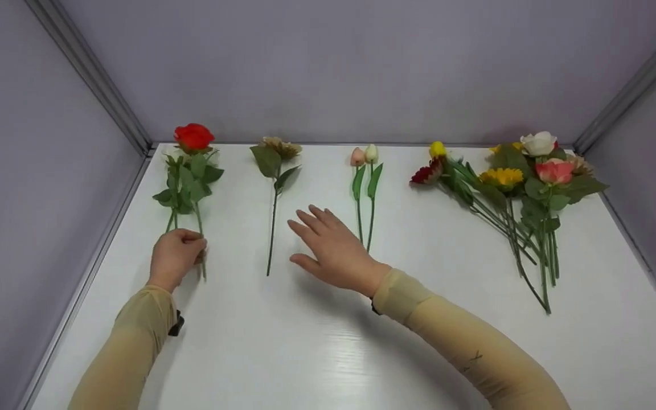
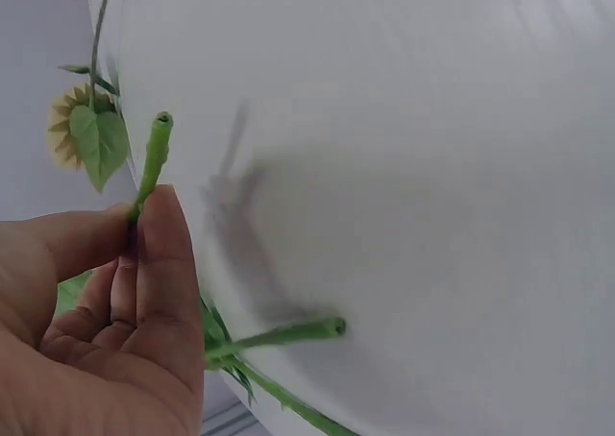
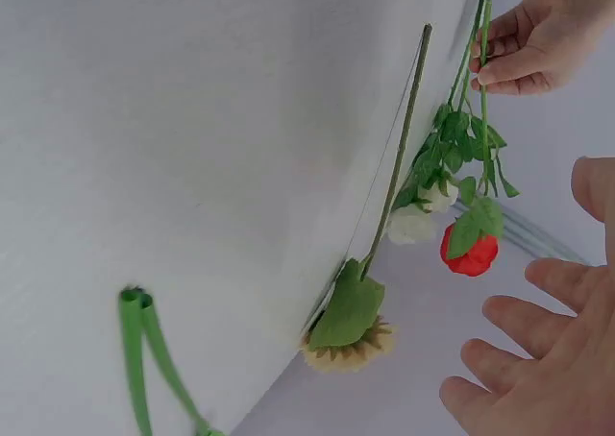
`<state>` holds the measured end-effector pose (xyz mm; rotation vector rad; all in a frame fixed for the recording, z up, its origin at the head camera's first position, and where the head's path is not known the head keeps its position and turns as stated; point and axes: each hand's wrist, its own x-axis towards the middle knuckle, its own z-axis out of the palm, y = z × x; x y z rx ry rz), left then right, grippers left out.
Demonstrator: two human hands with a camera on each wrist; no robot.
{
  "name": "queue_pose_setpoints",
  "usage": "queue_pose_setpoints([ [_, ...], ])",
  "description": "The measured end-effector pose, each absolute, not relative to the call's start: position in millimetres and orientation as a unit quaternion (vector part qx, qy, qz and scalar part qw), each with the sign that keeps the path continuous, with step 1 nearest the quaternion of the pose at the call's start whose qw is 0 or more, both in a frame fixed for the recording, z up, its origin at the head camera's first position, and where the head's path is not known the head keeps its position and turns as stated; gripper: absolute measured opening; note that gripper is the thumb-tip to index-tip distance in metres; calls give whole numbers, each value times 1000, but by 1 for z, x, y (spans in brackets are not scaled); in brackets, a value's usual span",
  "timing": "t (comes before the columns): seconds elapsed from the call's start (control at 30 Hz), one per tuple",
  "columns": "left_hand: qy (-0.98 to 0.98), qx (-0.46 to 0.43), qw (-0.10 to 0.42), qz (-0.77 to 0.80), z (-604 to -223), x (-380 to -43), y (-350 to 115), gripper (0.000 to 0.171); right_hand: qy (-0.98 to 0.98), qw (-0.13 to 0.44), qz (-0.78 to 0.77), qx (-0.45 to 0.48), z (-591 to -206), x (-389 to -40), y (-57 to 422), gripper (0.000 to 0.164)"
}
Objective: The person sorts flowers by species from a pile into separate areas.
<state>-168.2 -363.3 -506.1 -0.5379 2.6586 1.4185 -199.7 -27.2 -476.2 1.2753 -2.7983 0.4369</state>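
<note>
My left hand pinches the lower stem of a red rose between thumb and fingers. The stem's cut end sticks out above the fingertips in the left wrist view. White roses lie beside the red bloom, partly hidden by leaves. Fingers spread, my right hand hovers over the table and holds nothing. It is between a tan flower on a single stem and two tulips, one pink and one cream; it covers the tulips' lower stems in the head view.
At the right lies a loose pile with yellow flowers, a white rose, a pink flower and a dark red flower. Pale panels wall in the white table at the back and sides.
</note>
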Motion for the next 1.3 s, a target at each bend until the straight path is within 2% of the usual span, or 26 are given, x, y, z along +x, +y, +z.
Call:
queue_pose_setpoints([
  [0.27, 861, -195, 56, 467, -513, -173, -372, 36, -887, 12, 109, 449, -479, -192, -47, 65],
  [0.53, 876, -192, 75, 437, -513, -178, -367, 43, -893, -7, 110, 436, -487, -193, -36, 66],
  [0.73, 886, -186, 68, 419, -516, -178, -367, 42, -896, -18, 113, 428, -491, -196, -29, 66],
  [1.0, 901, -174, 15, 396, -507, -177, -358, 46, -914, -28, 107, 391, -493, -209, -7, 65],
  [1.2, 928, -73, -62, 360, -501, -184, -323, 55, -936, -6, 106, 335, -491, -232, 27, 63],
  [1.3, 941, -12, -74, 330, -498, -187, -296, 63, -948, 2, 120, 295, -489, -245, 50, 62],
])
